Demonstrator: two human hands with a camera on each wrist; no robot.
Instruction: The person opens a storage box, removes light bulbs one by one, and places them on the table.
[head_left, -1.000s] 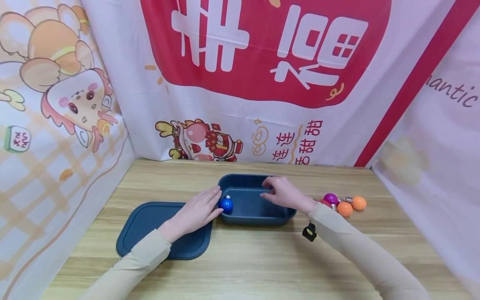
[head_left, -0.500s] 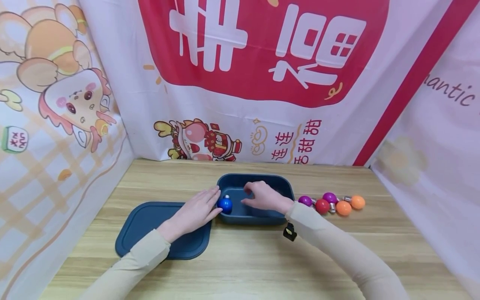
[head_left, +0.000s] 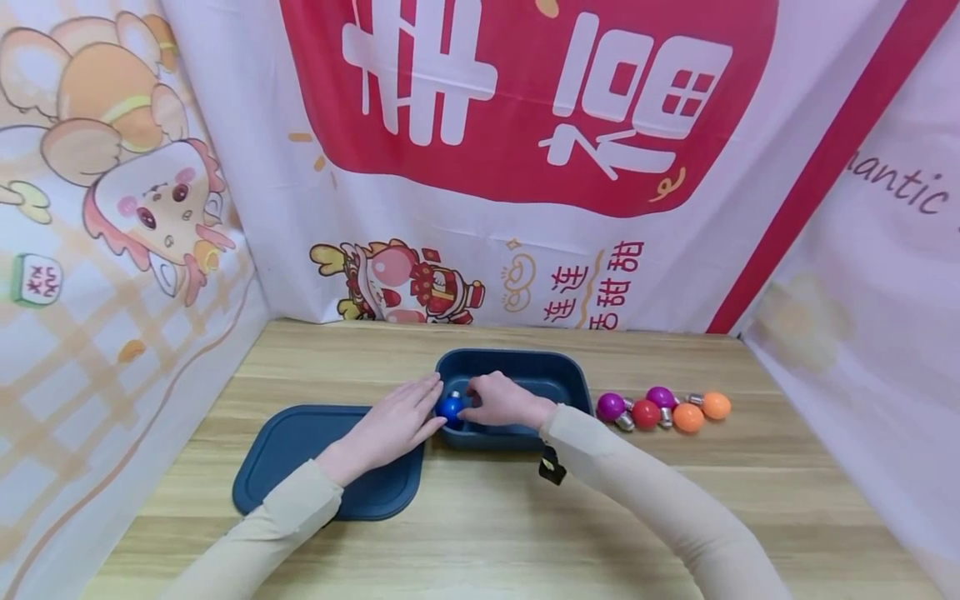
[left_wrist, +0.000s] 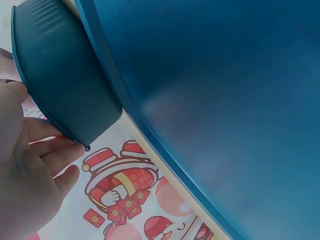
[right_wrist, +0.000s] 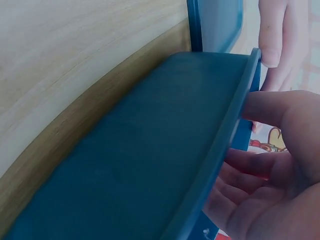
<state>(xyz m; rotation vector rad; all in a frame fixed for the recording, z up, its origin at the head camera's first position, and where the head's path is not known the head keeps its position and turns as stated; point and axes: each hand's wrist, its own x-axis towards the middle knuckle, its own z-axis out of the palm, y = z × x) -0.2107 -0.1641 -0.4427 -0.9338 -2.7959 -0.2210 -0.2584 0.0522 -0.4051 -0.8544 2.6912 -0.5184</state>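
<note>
A dark blue rectangular box (head_left: 480,442) stands on the wooden table. Inside its left end lies a small blue bulb (head_left: 450,410) with a silver screw cap. My left hand (head_left: 393,419) rests its straight fingers and thumb against the box's left rim; in the left wrist view the fingertips (left_wrist: 65,157) touch that rim. My right hand (head_left: 506,402) reaches down into the box, fingers spread from the thumb, with the thumb tip right at the blue bulb's side. In the right wrist view the box wall (right_wrist: 135,140) hides the bulb and the fingers curve over the rim.
The flat blue lid (head_left: 300,433) lies left of the box, partly under my left forearm. Right of the box are several loose bulbs, among them a purple bulb (head_left: 611,407), a red bulb (head_left: 646,414) and an orange bulb (head_left: 716,406). Printed cloth (head_left: 465,183) hangs behind the table.
My right hand has moved left across the inside of the box, from its right end to the blue bulb. The left hand, box and bulb stay put.
</note>
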